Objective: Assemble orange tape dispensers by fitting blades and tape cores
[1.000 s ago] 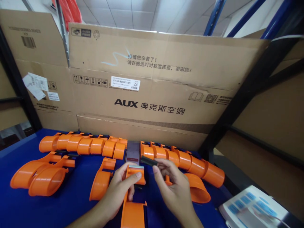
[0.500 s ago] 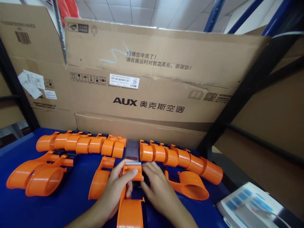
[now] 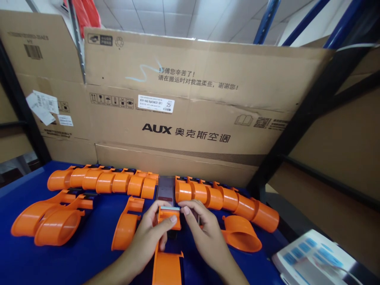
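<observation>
My left hand (image 3: pixel 150 233) grips an orange plastic tape dispenser (image 3: pixel 168 253) by its front end, thumb lying across the top just below the metal toothed blade (image 3: pixel 170 208). My right hand (image 3: pixel 208 235) is curled against the right side of that same front end, fingertips pressed at the blade; whatever small part it holds is hidden. The dispenser's body runs toward me and out of the bottom of the view.
Two rows of nested orange dispenser shells (image 3: pixel 103 183) (image 3: pixel 228 202) line the back of the blue table (image 3: pixel 89 253). More orange shells (image 3: pixel 47 221) (image 3: pixel 126 225) (image 3: pixel 240 235) lie around. A dark phone (image 3: pixel 166 190) stands between the rows. Cardboard boxes (image 3: pixel 184 99) form a wall behind. A white keypad device (image 3: pixel 314 259) sits right.
A second ago my right hand held a small black bar above the dispenser. It has since come down against the dispenser's front end and the bar is out of sight. My left hand stayed put.
</observation>
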{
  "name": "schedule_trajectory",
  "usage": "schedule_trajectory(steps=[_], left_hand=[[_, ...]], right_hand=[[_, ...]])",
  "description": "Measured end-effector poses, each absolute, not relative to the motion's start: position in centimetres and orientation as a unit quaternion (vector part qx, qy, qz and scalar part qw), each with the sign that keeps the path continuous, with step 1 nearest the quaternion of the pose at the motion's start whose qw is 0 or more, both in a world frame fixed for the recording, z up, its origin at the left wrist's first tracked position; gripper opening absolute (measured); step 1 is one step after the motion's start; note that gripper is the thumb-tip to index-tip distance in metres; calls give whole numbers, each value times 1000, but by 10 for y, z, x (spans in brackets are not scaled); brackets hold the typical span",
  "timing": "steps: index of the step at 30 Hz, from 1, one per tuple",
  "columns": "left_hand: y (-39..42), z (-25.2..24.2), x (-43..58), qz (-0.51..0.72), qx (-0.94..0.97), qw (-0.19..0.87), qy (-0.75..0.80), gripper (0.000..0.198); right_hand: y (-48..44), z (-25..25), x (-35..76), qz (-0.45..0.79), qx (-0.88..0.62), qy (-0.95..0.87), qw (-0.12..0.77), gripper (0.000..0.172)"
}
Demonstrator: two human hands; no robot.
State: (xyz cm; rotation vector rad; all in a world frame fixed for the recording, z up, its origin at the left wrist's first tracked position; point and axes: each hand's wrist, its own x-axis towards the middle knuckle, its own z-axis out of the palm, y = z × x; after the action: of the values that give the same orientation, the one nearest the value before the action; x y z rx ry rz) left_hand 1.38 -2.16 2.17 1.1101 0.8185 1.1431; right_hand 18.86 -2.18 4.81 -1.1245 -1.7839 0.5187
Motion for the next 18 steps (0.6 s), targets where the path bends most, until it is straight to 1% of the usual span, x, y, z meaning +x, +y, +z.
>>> schedule_trajectory(steps=[3, 8, 18], left_hand=[[-23, 20, 15, 492, 491, 626, 354, 38], [-28, 21, 17, 484, 506, 632, 332, 39], [-20, 20, 11, 513, 504, 619, 317, 38]], right_hand=[[-24, 47, 184, 284, -450, -709, 463, 25], [-24, 44, 177, 348, -461, -667, 470, 28], [-25, 49, 182, 337, -461, -629, 527, 24]])
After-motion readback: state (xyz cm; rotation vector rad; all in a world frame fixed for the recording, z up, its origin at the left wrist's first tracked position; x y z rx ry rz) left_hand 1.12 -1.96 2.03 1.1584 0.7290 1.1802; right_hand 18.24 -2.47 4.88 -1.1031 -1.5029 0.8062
